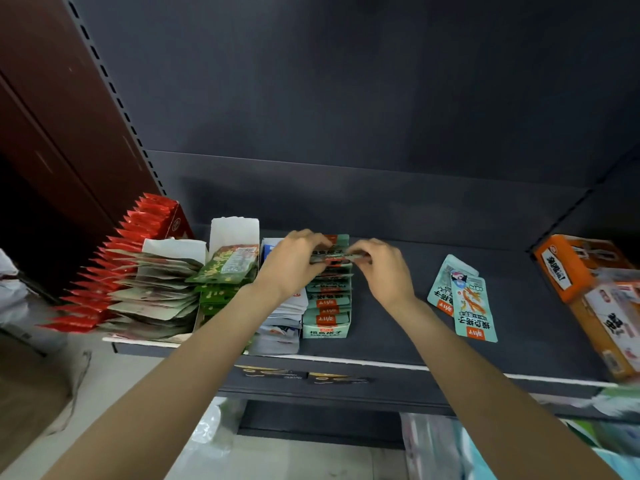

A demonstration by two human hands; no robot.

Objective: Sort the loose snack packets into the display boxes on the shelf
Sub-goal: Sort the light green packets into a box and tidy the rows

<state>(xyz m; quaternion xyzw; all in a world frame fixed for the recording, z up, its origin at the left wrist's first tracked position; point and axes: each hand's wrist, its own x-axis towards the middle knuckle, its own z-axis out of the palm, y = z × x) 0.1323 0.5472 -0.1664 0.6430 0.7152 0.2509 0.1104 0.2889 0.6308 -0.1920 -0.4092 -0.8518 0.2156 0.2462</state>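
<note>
A mint-green display box [325, 330] stands on the dark shelf [398, 306], filled with a row of mint-green snack packets. Over its back end, my left hand [292, 263] and my right hand [382, 268] both pinch one mint-green packet [333, 258], held flat between them. Two loose mint-green packets [464, 299] lie overlapped on the shelf to the right of my right hand.
Left of the mint box stand a box of white and blue packets [287, 317], a white box of green packets [225, 268], a grey packet row [156, 296] and red packets [114, 261]. An orange box [588, 299] lies at the right end. The shelf's white front edge [381, 362] runs below.
</note>
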